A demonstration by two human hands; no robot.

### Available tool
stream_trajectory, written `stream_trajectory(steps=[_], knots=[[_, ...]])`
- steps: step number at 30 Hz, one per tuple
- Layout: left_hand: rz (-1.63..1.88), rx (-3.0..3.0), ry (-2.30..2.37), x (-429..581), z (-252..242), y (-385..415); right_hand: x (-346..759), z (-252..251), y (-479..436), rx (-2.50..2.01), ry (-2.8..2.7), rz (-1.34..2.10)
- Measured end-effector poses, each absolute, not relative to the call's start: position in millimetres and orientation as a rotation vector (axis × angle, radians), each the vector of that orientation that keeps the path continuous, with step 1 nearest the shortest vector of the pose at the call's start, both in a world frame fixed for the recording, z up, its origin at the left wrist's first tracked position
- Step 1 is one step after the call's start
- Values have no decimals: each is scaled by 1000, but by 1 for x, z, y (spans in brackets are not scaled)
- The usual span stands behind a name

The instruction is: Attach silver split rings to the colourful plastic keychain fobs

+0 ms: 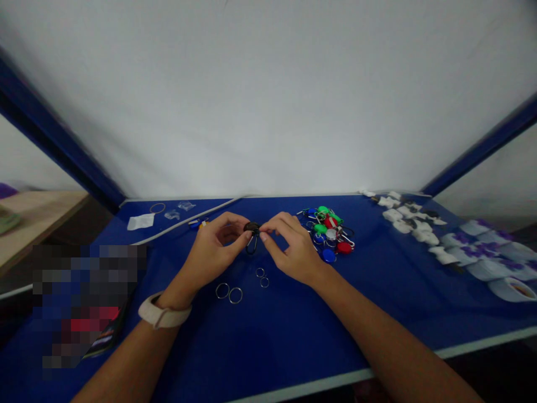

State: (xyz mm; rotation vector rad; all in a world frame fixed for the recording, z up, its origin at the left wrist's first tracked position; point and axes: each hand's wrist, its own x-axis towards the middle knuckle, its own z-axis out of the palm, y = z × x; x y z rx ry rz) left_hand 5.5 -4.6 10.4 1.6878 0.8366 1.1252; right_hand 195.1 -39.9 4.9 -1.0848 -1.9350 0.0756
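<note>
Above the middle of the blue table (268, 347), my left hand (222, 239) pinches a small black round piece (252, 226) with a black carabiner clip (251, 245) hanging under it. My right hand (289, 243) has its thumb and forefinger closed at the right side of that piece; whether something tiny is between these fingertips is too small to tell. Two larger metal rings (222, 290) lie below my left hand, and two smaller rings (260, 272) lie between the hands. A light watch band is on my left wrist.
Right of my right hand is a pile of coloured round keychains with clips (331, 230). White wrapped pieces (413, 219) and white cups with purple bits (486, 252) are farther right. A white cable (180, 224), paper (141, 222) and a blurred-out item (88, 302) lie left.
</note>
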Motion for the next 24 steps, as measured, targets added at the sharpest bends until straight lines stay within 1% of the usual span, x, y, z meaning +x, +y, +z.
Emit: stream_trajectory(steps=[12, 24], knots=[[1130, 1670, 839, 7, 10, -5, 192, 0, -40, -1235, -2019, 36], [1092, 1653, 800, 6, 6, -4, 190, -1, -40, -1282, -2029, 17]])
